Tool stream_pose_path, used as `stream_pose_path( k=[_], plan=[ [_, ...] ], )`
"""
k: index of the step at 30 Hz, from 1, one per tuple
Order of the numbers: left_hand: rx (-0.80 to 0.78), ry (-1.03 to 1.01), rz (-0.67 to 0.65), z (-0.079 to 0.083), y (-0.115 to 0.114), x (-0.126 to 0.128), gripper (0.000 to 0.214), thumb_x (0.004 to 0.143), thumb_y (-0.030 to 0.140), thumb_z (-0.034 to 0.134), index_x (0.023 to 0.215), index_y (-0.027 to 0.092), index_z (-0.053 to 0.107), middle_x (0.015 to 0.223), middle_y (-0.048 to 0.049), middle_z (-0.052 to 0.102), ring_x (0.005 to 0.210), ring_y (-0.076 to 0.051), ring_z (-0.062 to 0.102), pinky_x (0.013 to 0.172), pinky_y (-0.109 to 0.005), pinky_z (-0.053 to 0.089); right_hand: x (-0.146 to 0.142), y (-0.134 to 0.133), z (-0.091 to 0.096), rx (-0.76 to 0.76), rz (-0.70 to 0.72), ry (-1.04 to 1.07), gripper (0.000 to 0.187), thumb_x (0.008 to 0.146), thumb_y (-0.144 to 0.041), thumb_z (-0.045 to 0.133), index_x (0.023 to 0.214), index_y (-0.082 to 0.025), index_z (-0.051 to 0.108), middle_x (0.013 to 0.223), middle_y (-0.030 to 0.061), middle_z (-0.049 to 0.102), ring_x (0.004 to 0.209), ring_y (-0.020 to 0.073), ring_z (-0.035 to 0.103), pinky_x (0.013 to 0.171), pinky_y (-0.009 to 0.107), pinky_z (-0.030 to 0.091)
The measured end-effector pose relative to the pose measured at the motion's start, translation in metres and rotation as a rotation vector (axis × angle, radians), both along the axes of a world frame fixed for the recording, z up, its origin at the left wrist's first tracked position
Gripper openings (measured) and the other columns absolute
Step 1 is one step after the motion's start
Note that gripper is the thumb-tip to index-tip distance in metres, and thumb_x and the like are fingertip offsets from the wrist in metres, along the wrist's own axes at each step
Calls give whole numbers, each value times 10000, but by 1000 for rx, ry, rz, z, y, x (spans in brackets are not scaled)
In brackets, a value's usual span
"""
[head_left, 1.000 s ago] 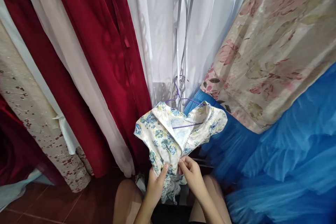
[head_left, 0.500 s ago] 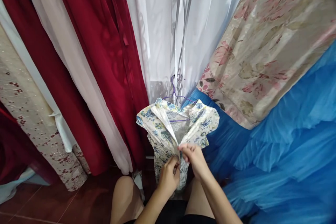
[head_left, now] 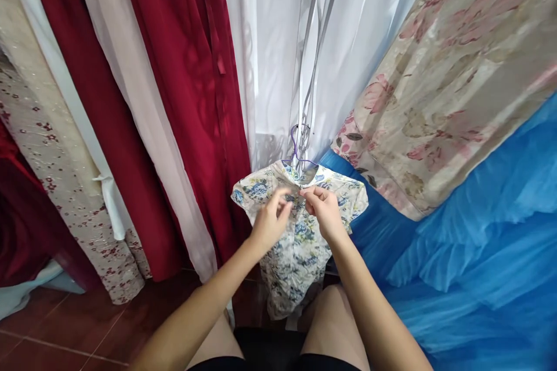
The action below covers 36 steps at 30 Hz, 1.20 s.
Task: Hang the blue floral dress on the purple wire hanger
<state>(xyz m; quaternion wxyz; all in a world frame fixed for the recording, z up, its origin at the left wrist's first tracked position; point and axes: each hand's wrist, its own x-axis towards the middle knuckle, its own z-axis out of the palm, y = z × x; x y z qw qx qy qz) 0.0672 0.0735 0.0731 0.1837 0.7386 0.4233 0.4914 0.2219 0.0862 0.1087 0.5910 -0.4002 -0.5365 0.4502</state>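
A white short-sleeved dress with blue and yellow flowers hangs on a purple wire hanger in front of me. Its opening is closed almost up to the neckline. At the top of that closure, my right hand pinches what looks like the zipper pull; the fingertips partly hide it. My left hand is just left of it, over the dress front, with thumb and fingers apart and the fingertips a little blurred. I see nothing held in it.
Long dark red gowns and a pale pink one hang at left. White fabric hangs behind the hanger. At right are a floral beige skirt and blue tulle. Red-brown tiles cover the floor.
My right hand has moved up along the dress front, and the wide V opening has come together. My left hand has risen too and let go of the lower fabric.
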Motion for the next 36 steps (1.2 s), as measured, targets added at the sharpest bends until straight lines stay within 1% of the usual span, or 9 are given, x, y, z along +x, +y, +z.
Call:
stream_pose_path(
  k=[5,10,15,18,22,25,30,32,36],
  plan=[
    [272,141,-57,59,27,10,209,986,215,463,988,187,670,956,-60,675,896,-199,620,833,-313,460,7,12,-3,47,-56,-96,188,764,-348,645,708,-177,592,477,-80,403,442,83,287,461,246,201],
    [306,-160,135,77,48,-19,186,974,284,512,972,179,665,926,-49,678,893,-185,617,839,-294,465,5,21,-35,-50,-123,-210,194,687,-344,645,620,-180,566,480,-60,438,452,92,312,469,248,214],
    [-125,-1110,372,43,89,-93,126,934,239,544,838,171,587,757,8,604,758,-121,603,761,-235,482,7,-1,-60,-91,-33,-170,215,710,-353,637,601,-191,547,475,-68,396,452,93,292,466,248,209],
    [-391,-1261,402,-2,91,-102,229,928,174,502,701,179,478,592,40,498,584,-101,545,669,-231,468,10,-15,-69,-111,25,-111,201,726,-326,634,608,-196,536,477,-75,374,451,90,275,463,246,195],
    [-566,-1229,311,-56,67,-71,179,859,191,595,704,175,506,602,18,553,548,-121,557,613,-248,460,26,-30,-99,-183,-24,-34,184,742,-314,604,617,-199,533,444,-92,325,429,88,247,457,244,179],
    [-621,-1174,157,-69,45,-34,154,795,261,695,779,155,584,700,-17,626,617,-143,596,623,-253,465,41,-41,-124,-217,-62,-86,216,769,-332,568,606,-193,543,447,-78,357,432,99,291,462,244,216],
    [-533,-857,-253,-29,4,35,246,838,401,695,832,158,655,797,-32,634,754,-165,602,729,-262,476,46,-53,-117,-16,84,-409,327,676,-321,763,960,-179,682,836,33,673,796,225,599,735,326,479],
    [-382,-515,-409,-6,-11,55,253,930,397,583,862,173,681,828,-42,634,816,-179,599,791,-279,470,40,-57,-101,43,156,-366,441,671,-305,771,1084,-191,667,1019,68,685,954,269,610,880,390,490],
    [-197,-144,-499,17,-29,66,293,968,361,514,1157,214,683,1117,-92,639,1065,-239,583,986,-345,426,39,-67,-68,-84,213,-129,275,819,-332,618,1044,-184,675,973,65,694,938,259,628,901,399,505]
  ],
)
